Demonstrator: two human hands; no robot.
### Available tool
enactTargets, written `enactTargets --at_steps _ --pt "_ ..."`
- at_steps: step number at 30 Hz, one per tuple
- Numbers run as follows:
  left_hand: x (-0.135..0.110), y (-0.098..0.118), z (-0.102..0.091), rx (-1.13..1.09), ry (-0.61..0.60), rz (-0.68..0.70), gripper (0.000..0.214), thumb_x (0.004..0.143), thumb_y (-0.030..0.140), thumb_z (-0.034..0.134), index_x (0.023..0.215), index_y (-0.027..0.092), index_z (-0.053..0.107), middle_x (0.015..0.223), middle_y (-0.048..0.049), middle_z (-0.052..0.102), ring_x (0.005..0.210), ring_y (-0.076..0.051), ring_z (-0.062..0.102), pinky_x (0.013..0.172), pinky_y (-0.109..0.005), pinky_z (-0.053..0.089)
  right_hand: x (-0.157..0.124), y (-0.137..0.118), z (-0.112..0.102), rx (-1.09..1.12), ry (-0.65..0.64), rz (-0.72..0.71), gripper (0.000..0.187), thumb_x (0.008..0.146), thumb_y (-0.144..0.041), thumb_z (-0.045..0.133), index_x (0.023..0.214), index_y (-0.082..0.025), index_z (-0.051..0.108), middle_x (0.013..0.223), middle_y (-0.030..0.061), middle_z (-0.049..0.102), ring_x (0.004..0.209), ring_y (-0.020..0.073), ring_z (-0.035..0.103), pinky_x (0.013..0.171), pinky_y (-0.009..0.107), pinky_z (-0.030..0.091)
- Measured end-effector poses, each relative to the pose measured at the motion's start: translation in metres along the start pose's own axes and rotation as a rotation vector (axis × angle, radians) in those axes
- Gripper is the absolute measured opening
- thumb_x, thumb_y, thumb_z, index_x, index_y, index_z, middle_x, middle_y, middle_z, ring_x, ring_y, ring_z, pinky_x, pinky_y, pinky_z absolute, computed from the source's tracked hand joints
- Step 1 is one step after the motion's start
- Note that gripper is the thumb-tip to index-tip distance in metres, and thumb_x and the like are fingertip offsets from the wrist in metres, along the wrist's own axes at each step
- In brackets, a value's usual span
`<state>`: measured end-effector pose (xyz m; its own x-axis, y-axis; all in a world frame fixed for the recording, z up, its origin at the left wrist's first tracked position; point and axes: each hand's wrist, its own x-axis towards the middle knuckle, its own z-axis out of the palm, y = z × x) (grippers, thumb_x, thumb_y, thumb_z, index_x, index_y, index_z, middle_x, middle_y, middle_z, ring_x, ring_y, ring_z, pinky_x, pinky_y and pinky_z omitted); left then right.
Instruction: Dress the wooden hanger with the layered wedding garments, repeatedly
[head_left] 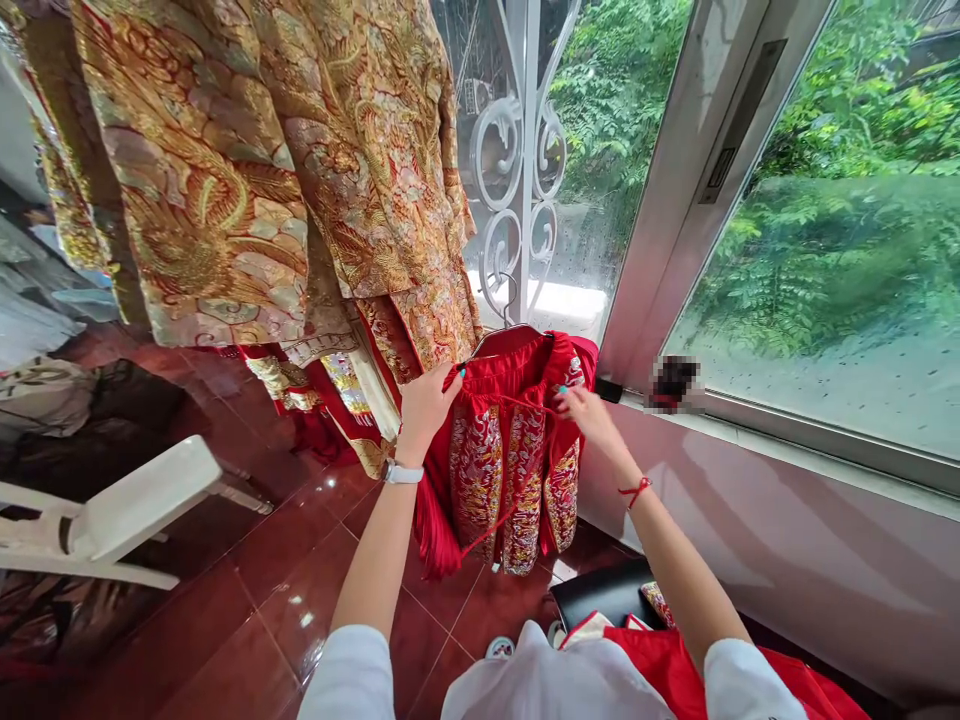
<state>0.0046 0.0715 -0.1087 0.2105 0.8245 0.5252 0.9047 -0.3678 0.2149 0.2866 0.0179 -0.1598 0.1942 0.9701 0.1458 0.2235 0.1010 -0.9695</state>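
The red skirt [480,470] hung on a hanger [510,312] before the window grille [527,150], just right of the gold garments [195,200]. Judged best method: light, even tension, both ends of the waistband [499,378] level, nails clear of the embroidery. My left hand [427,405] pinched the waistband's left end, thumb on the near side; the right hand [589,415] had its fingers closed near the other end (waistband or red cord [487,530], I couldn't tell). All 2 hands reached forward, nearly level.

Satiny cloth skirt [519,462], glossy tiles [296,545]
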Motion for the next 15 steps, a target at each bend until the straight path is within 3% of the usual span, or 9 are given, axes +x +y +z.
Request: enactTargets --at_steps 2,3,4,6,9,12,15 --pt "0.001 -0.001 0.002 0.026 0.002 -0.008 0.043 0.101 0.043 0.04 0.122 0.017 0.068 0.108 -0.0129 0.077 0.094 -0.028 0.073 0.075 -0.031 0.049 0.014 0.004 -0.025 -0.068 0.349 -0.13 0.026 0.081 -0.047 0.061 0.088 -0.021 0.061 0.084 0.0052 0.064 0.077 0.0199 0.056 0.071 0.031 0.043" --pt "0.002 -0.001 0.003 0.033 0.001 -0.008 0.043 0.101 0.043 0.04 0.121 0.018 0.069 0.105 -0.0125 0.078 0.092 -0.028 0.073 0.073 -0.031 0.048 0.022 0.005 -0.033 -0.096 0.406 -0.178 0.028 0.081 -0.047 0.061 0.093 -0.022 0.061 0.09 0.0066 0.065 0.082 0.0209 0.056 0.075 0.032 0.044" --pt "0.003 -0.001 0.003 0.036 -0.002 -0.008 0.042 0.1 0.043 0.041 0.12 0.018 0.069 0.104 -0.0122 0.078 0.092 -0.027 0.073 0.072 -0.03 0.048 0.029 0.005 -0.038 -0.109 0.374 -0.207 0.031 0.081 -0.049 0.06 0.095 -0.021 0.061 0.094 0.0075 0.066 0.086 0.0214 0.056 0.078 0.032 0.044" --pt "0.004 -0.002 0.004 0.031 -0.008 -0.006 0.042 0.1 0.042 0.041 0.119 0.018 0.07 0.105 -0.0124 0.078 0.092 -0.027 0.073 0.072 -0.03 0.048 0.04 0.005 -0.041 -0.059 0.167 -0.219 0.034 0.081 -0.053 0.059 0.096 -0.022 0.061 0.098 0.0067 0.066 0.09 0.0209 0.056 0.082 0.032 0.044" --pt "0.005 -0.003 0.002 0.017 -0.01 0.001 0.046 0.1 0.043 0.04 0.123 0.017 0.069 0.106 -0.0141 0.078 0.093 -0.029 0.073 0.073 -0.031 0.049 0.043 0.005 -0.035 0.035 -0.046 -0.207 0.035 0.078 -0.056 0.063 0.086 -0.023 0.056 0.085 0.0008 0.06 0.08 0.017 0.053 0.075 0.029 0.043" --pt "0.005 -0.006 -0.002 0.024 -0.017 0.012 0.051 0.1 0.046 0.038 0.126 0.015 0.068 0.103 -0.0156 0.078 0.093 -0.031 0.073 0.073 -0.033 0.05 0.038 -0.003 -0.041 0.045 0.045 -0.249 0.035 0.077 -0.053 0.065 0.076 -0.023 0.047 0.07 -0.0042 0.047 0.066 0.0137 0.041 0.064 0.026 0.037" --pt "0.006 -0.009 -0.006 0.05 -0.049 0.032 0.052 0.099 0.046 0.037 0.124 0.014 0.069 0.098 -0.0153 0.078 0.092 -0.031 0.073 0.072 -0.033 0.05 0.044 -0.028 -0.068 -0.035 0.224 -0.376 0.028 0.078 -0.042 0.068 0.076 -0.023 0.048 0.07 -0.0041 0.046 0.066 0.0137 0.04 0.064 0.027 0.035"
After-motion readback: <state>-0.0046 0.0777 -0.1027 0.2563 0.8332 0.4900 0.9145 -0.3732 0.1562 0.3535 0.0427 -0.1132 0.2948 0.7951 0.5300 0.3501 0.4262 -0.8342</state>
